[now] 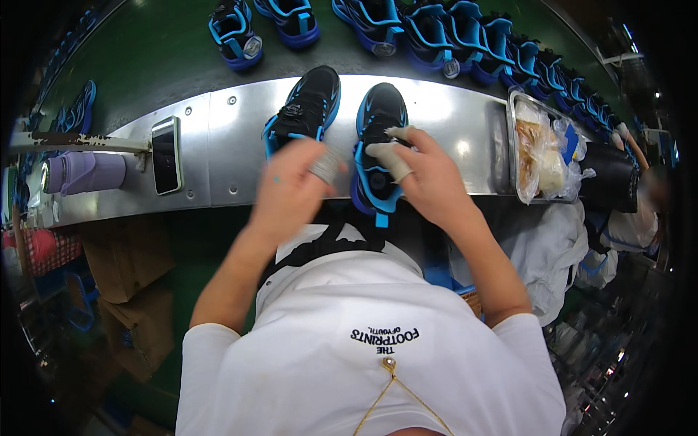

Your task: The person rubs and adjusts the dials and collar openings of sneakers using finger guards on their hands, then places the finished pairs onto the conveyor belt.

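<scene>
You seem to be working at the lacing of the right-hand shoe (pixel 381 109), which sits on the metal ledge (pixel 236 142) just beside the left-hand shoe (pixel 314 94). Your right hand (pixel 427 168) has its fingers bent at the laces; whether they grip, I cannot tell. Your left hand (pixel 291 190) is blurred over the other shoe's heel, its grip unclear. The next move probably calls for steadying the shoe. A phone (pixel 166 156), a purple bottle (pixel 94 172) and a food tray (pixel 513 145) limit sideways room; more shoes (pixel 465 43) line up beyond.
</scene>
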The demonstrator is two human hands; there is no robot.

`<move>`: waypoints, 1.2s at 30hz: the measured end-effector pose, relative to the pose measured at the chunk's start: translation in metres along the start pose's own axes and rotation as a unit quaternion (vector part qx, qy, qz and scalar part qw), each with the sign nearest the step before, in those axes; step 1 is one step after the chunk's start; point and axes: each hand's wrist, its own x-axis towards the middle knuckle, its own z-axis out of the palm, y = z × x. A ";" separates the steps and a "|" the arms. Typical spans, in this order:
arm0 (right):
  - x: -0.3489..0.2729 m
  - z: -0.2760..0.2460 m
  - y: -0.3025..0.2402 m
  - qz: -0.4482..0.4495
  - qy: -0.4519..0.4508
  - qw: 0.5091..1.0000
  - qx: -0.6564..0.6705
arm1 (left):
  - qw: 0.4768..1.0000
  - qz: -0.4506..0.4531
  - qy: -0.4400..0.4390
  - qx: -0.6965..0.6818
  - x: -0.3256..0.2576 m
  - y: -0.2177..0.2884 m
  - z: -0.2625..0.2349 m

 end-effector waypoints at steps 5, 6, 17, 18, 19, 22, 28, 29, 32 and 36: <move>0.004 0.017 -0.006 -0.069 0.023 0.985 -0.158 | 0.959 0.104 0.082 0.249 0.049 0.002 -0.056; 0.007 0.013 -0.005 -0.094 0.024 0.982 -0.164 | 0.963 0.075 0.042 0.255 0.054 -0.008 -0.057; 0.029 -0.011 0.011 -0.096 -0.055 0.993 -0.041 | 0.941 0.131 -0.104 0.294 0.077 -0.019 -0.053; 0.025 -0.011 0.011 -0.063 -0.058 0.995 -0.058 | 0.923 0.168 -0.109 0.327 0.076 -0.019 -0.050; 0.024 -0.011 0.011 -0.073 -0.057 0.994 -0.065 | 0.904 0.168 -0.108 0.379 0.074 -0.019 -0.044; 0.028 -0.027 0.012 0.019 -0.145 0.985 0.095 | 0.862 0.154 -0.102 0.473 0.068 -0.017 -0.031; 0.020 -0.017 0.017 0.022 -0.057 0.997 -0.037 | 0.848 0.274 0.130 0.434 0.031 0.003 -0.010; 0.019 -0.018 0.021 0.031 -0.054 0.996 -0.057 | 0.927 0.177 0.080 0.320 0.020 0.010 -0.004; 0.032 -0.035 0.020 -0.004 -0.114 0.990 0.084 | 0.981 -0.137 -0.124 -0.064 -0.002 0.018 0.022; 0.039 -0.029 0.025 -0.049 -0.133 0.988 0.062 | 0.876 -0.279 -0.137 -0.368 0.006 0.003 0.051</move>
